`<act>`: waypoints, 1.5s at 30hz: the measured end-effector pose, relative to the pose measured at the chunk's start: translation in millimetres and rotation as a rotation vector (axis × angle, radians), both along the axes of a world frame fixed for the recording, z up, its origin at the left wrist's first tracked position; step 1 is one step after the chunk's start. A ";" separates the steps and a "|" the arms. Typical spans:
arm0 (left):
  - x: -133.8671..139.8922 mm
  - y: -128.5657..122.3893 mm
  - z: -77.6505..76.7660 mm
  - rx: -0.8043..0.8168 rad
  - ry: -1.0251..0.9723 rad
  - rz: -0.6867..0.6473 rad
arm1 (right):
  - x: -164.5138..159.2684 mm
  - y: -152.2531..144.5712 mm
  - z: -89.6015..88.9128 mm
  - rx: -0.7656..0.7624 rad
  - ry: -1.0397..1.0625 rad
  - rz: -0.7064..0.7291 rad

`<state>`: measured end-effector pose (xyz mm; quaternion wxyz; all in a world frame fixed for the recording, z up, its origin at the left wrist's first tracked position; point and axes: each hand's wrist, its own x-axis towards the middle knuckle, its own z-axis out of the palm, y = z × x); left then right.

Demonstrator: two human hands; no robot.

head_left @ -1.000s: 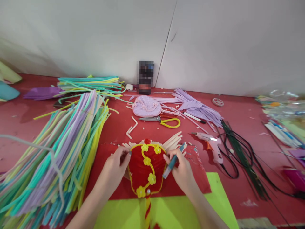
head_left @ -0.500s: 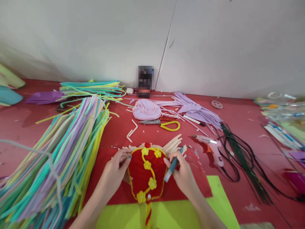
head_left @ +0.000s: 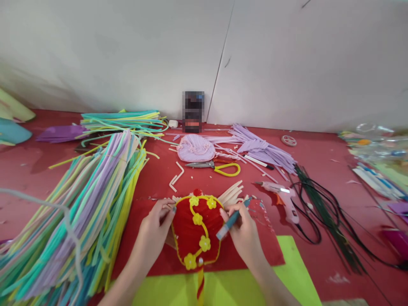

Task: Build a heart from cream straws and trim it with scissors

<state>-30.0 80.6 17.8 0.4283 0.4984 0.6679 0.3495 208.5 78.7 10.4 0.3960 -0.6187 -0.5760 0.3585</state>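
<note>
Left hand [head_left: 155, 223] pinching red fan [head_left: 187, 231]; right hand [head_left: 244, 229] holding teal pen [head_left: 234, 218]; flowers [head_left: 205, 243] already sitting between hands; pale strips [head_left: 231, 194] beyond jutting uncovered.

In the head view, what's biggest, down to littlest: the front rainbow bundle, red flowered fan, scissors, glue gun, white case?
1. Rainbow bundle
2. Red flowered fan
3. Scissors and glue gun: too alike to rank
4. White case

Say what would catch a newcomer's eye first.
Probably the red fan-shaped piece with yellow flowers, front and centre between the left hand and right hand, which holds a teal pen-like tool. Next, the bundle of pastel fuzzy stems on the left, then the pink glue gun on the right.
</note>
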 end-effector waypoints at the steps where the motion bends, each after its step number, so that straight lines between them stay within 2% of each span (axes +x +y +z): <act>1: 0.4 -0.7 -0.6 0.004 0.059 -0.012 | -1.1 0.5 -0.7 -0.009 -0.021 0.005; 6: 3.0 -3.7 -0.3 0.046 0.314 -0.064 | -3.7 3.8 -3.8 -0.010 -0.082 0.013; 17: 3.1 -5.5 0.5 0.014 0.299 -0.041 | -2.8 0.1 -10.2 0.014 -0.113 0.030; 20: -2.6 -4.6 -3.5 0.075 0.345 -0.016 | -4.2 -0.6 -9.7 0.028 -0.108 0.025; 24: -18.9 -0.8 -6.5 0.199 0.454 0.069 | -2.0 -2.3 -3.6 0.106 -0.110 -0.015; 28: -33.1 2.7 -7.7 0.194 0.494 0.152 | 10.3 -4.1 1.6 0.208 -0.233 -0.079; 35: -37.0 4.4 -11.9 0.136 0.515 0.100 | 38.3 -7.6 -9.4 0.168 -0.446 -0.278; 39: -37.8 4.3 -14.4 0.147 0.487 0.077 | 43.1 -15.5 -17.9 0.141 -0.506 -0.187; 45: -37.6 2.7 -15.0 0.153 0.485 0.012 | 39.7 -22.0 -16.7 0.085 -0.347 -0.003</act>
